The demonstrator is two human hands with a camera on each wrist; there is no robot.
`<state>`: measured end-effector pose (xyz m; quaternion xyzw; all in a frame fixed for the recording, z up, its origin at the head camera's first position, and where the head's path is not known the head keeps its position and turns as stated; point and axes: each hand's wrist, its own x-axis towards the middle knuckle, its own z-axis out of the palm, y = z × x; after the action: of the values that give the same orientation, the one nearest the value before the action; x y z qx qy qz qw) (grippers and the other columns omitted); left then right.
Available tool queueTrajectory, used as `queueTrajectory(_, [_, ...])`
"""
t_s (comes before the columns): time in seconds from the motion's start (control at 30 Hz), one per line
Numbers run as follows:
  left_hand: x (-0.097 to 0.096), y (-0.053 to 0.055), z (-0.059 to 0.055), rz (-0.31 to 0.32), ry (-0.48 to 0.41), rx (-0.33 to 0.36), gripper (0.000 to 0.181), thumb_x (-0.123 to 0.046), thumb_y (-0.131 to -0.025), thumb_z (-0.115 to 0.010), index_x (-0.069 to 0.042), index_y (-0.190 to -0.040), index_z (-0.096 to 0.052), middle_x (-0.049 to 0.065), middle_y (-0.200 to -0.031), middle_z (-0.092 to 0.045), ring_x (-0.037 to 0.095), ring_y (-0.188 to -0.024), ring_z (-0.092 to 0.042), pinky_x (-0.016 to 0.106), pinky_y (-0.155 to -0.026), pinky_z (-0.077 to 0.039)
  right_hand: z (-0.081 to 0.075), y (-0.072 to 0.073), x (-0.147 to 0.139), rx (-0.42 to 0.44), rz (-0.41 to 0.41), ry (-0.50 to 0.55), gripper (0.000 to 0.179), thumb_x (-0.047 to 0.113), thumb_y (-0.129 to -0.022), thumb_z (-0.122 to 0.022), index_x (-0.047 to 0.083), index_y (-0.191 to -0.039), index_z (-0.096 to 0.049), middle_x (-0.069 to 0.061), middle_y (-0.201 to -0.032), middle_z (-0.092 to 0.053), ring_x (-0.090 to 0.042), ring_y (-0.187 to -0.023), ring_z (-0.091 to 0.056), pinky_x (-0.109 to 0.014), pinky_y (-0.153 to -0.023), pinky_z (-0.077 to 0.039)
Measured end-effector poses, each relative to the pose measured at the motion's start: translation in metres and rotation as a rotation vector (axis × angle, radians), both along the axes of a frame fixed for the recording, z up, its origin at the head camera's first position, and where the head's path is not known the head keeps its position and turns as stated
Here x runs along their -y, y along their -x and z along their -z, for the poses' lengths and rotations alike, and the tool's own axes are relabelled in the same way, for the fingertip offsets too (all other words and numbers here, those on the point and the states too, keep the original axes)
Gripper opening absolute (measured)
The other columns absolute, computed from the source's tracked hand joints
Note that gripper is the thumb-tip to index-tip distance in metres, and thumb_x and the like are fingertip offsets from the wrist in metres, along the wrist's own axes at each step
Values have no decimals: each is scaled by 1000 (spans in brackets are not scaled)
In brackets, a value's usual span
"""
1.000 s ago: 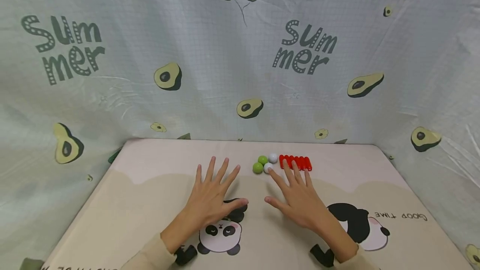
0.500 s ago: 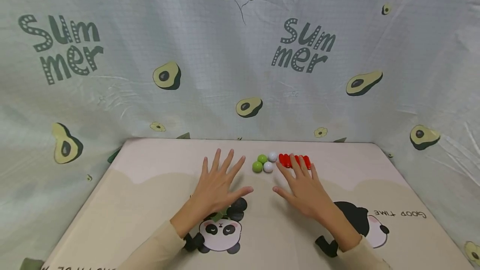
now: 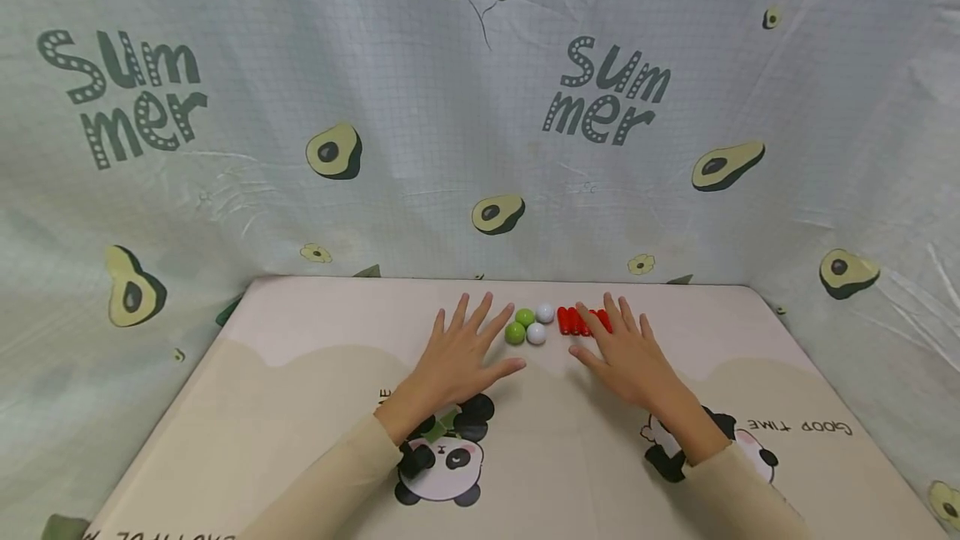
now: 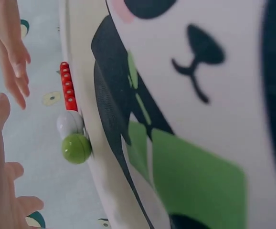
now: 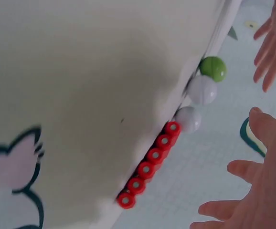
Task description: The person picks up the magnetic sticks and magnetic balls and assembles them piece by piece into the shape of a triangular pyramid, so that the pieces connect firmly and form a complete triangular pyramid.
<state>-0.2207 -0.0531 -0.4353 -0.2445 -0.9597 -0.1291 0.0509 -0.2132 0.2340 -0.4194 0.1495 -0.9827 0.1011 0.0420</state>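
Note:
Fingers spread and palm down, my left hand (image 3: 459, 363) hovers over the table just left of two green balls (image 3: 515, 333). Two white balls (image 3: 536, 334) stand beside the green ones. My right hand (image 3: 628, 358), also spread and holding nothing, is held above the table in front of a row of red cylinders (image 3: 573, 322); its fingers hide part of that row in the head view. Seen end-on in the right wrist view, the red cylinders (image 5: 146, 170) lie side by side, each with a pale round centre. One white ball (image 5: 189, 118) sits right at the row's end.
The table's cream cover (image 3: 285, 407) bears printed pandas (image 3: 438, 473) and lettering. A pale curtain (image 3: 420, 107) with avocado prints hangs along the table's back edge and both sides.
Both hands have moved forward and to the right over the table, fingers still spread. The balls and the red cylinders have stayed in place.

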Motion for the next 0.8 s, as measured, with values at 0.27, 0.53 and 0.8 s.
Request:
queueTrajectory(0.27, [-15, 13, 2, 57, 8, -7, 80, -72, -97, -45, -32, -164, -26, 8, -173, -20, 43, -160, -16, 72, -121, -22, 5, 22, -21, 66, 41, 41, 72, 47, -104, -54, 11, -163, -30, -35, -166, -19, -60, -153, -15, -77, -118, -17])
queueTrajectory(0.53, [-34, 27, 2, 127, 101, -105, 74, -62, -102, -49, -24, -162, -34, 5, -169, -33, 30, -158, -28, 63, -122, -30, 8, 39, -38, 140, 100, 103, 69, 34, -107, -48, 4, -163, -23, -35, -166, -19, -57, -151, -22, -76, -111, -32])
queueTrajectory(0.8, [-48, 38, 5, 166, 134, -180, 56, -46, -102, -62, -19, -150, -55, 1, -156, -53, 24, -151, -41, 57, -122, -33, 9, 53, -46, 138, 115, 137, 62, 19, -104, -53, -6, -156, -32, -38, -155, -37, -56, -140, -42, -71, -109, -39])
